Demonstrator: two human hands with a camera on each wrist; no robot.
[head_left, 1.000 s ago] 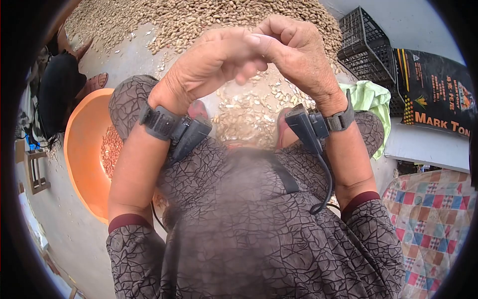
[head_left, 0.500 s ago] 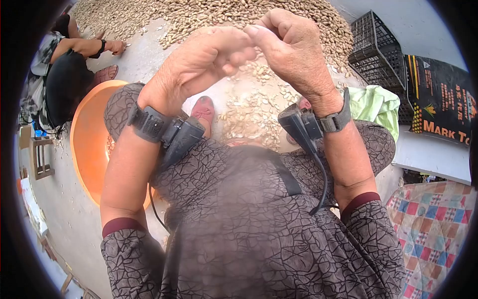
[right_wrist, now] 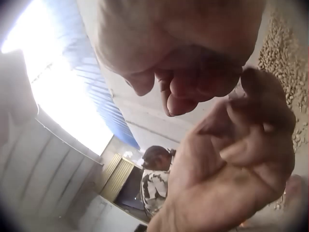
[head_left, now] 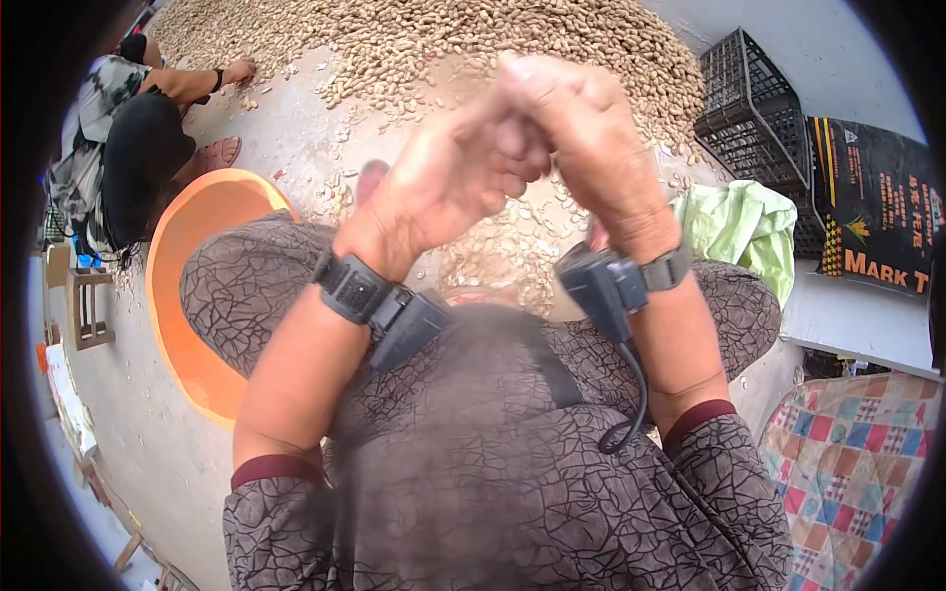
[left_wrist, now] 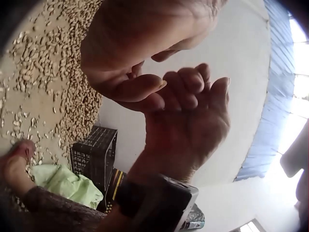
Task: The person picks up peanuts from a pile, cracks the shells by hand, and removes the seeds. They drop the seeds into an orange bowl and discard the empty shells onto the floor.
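My left hand and right hand meet in front of me, fingers curled and overlapping in the head view. In the left wrist view the left thumb reaches close to the right hand's curled fingers. A small pale piece shows at the left hand's thumb and fingertips in the right wrist view. What the right hand holds, I cannot tell, as its palm side is hidden. Beyond the hands lies a heap of unshelled peanuts, with scattered shells on the floor between my feet.
An orange basin stands beside my left knee, partly covered by it. Black crates, a pale green sack and a black printed bag are on the right. Another person crouches at the far left by the heap.
The hands have come closer together, the left moving right so its fingers now overlap the right hand. My left knee now covers more of the basin. The other person's arm has come into view.
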